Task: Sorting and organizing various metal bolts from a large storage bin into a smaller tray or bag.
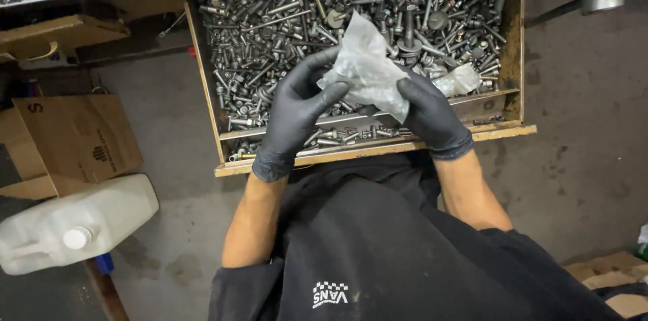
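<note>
Open drawer (513, 44) heaped with bolts (283, 24). Left hand (291, 108), right hand (428, 113), both gloved, each grip closed on crumpled clear plastic bag (368, 68); bag contents unclear.

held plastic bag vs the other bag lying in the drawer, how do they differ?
The held bag is up between the left hand and right hand; the loose bag lies on the bolts at the right of the drawer. The held bag looks larger and spread out; the loose bag is smaller and bunched up. Both are clear, crumpled plastic. What either contains cannot be told.
</note>
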